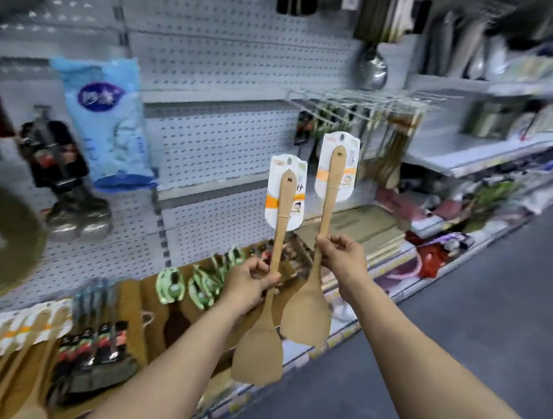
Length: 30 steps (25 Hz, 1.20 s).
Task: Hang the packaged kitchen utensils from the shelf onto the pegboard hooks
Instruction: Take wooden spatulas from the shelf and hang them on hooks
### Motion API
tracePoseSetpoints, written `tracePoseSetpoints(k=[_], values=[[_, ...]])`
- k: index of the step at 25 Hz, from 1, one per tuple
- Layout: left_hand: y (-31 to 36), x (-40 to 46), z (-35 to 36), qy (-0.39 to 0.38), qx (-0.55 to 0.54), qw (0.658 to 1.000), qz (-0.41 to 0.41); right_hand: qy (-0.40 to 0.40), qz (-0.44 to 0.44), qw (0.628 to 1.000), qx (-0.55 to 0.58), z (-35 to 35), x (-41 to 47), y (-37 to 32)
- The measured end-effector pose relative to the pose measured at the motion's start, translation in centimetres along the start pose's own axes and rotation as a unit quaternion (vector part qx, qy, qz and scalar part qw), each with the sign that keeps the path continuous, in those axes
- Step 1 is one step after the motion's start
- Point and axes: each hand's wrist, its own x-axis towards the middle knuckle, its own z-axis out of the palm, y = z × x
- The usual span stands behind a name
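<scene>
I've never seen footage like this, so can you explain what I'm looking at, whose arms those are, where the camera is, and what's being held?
There is no machine here. The single picture comes from a wide-angle camera worn on a person's head, looking forward and down, so the two bare arms are the wearer's own.

The left hand grips the handle of one wooden spatula, and the right hand pinches the handle of a second wooden spatula. Both are held blade down, each with a white card label at the top.

Ahead is a shop's grey pegboard, blurred by motion. Below it, a shelf holds more packaged utensils. A blue packet hangs on the left.
</scene>
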Motion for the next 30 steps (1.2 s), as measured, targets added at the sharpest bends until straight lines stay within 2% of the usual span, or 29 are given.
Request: tracePoseSetpoints(k=[5,8,13,16,23,27,30], values=[[4.6,7.8,9.9,-0.03,0.05,0.995,0.076,0.032,-0.07,0.997,0.021,-9.3,7.4,-4.7],[7.6,13.3,17.5,-0.06,0.01,0.995,0.084,0.074,-0.079,0.994,0.031,-15.0,14.3,-6.7],[12.2,23.6,30.6,-0.09,-0.043,0.992,0.077,0.139,-0.079,0.987,-0.019,-24.4,26.8,-10.3],[14.9,28.4,37.9,-0.107,-0.03,0.99,0.091,0.155,-0.086,0.984,-0.032,-30.2,34.1,-11.6],[17.3,37.5,50.9,-0.094,0.015,0.99,0.102,0.118,-0.062,0.991,0.024,-40.9,49.9,-10.7],[16.8,42.7,58.3,-0.035,0.031,0.995,0.09,0.073,-0.05,0.996,0.003,-45.9,58.8,-9.2],[17.6,44.5,63.9,0.013,0.018,0.999,0.049,0.019,-0.031,0.999,-0.031,-49.5,64.8,-8.9]])
